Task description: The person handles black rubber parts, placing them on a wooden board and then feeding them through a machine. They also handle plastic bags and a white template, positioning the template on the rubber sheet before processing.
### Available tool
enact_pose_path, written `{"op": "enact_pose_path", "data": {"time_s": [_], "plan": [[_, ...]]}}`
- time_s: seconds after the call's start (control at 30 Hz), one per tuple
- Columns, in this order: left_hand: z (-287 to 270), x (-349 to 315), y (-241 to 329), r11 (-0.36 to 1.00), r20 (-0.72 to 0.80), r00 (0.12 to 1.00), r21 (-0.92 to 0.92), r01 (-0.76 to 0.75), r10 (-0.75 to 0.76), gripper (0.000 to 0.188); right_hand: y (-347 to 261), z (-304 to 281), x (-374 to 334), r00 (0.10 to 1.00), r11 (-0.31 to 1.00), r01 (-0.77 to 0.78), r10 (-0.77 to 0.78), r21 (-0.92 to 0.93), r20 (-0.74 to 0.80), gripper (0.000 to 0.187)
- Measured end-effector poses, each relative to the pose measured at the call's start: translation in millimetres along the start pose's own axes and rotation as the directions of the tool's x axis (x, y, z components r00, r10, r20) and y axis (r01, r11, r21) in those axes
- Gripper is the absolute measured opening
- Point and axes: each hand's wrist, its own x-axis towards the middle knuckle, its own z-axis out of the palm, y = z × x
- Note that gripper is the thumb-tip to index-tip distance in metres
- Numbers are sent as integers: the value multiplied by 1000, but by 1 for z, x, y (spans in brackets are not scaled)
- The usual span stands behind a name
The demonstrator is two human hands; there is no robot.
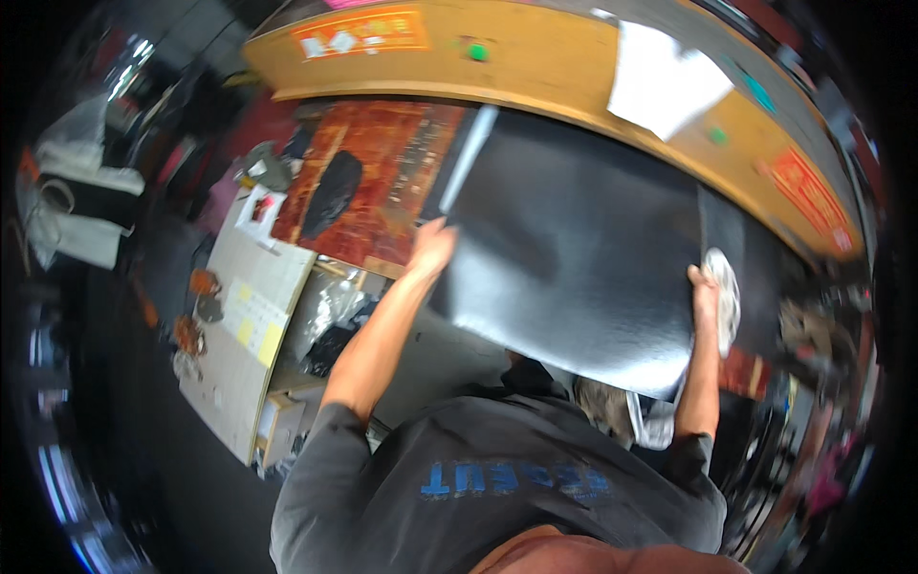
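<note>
Cluttered workshop floor spreads below, with a long wooden workbench (pixel 564 67) curving across the top of the view. Over it all, the person holds up a big black sheet (pixel 574 258), flat and slightly glossy, tilted so its pale left edge runs up toward the bench. The sheet hangs in the air between both arms, in front of the bench and above the person's chest.

The left hand (pixel 432 245) grips the sheet's left edge near the upper corner, fingers tucked behind it, only the thumb side showing. The right hand (pixel 706 287) is clamped on the right edge, lower down, and a white rag (pixel 727 298) sits bunched just beside that hand; whether it is pinched in the same grip I cannot tell.

Left of the sheet lies a red-orange patterned panel (pixel 378 182) with a dark oval piece (pixel 331 193) resting on it. Further left, a pale board (pixel 251 316) carries yellow notes. On the bench top a white paper (pixel 665 81) lies near the right, and orange labels (pixel 361 36) are stuck along its face. The person wears a dark grey shirt (pixel 459 478) with blue print.
</note>
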Motion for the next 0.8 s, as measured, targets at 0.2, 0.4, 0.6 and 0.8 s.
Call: {"op": "enact_pose_path", "data": {"time_s": [0.2,0.4,0.6,0.8], "plan": [[21,135,12,918,-89,992,381,114,-86,48,-56,32,146,987,698,158,-124,-698,100,52],[-162,101,-28,373,-140,957,927,37,254,116,-144,148,15,787,727,613,-523,-309,329,25],[-291,119,-84,216,25,995,976,-3,-97,139,-237,283,-98,668,813,582,-492,21,558,18],[-336,140,-110,287,220,975,934,-215,15,108,-271,367,-175,729,852,511,-357,-116,584,20]]}}
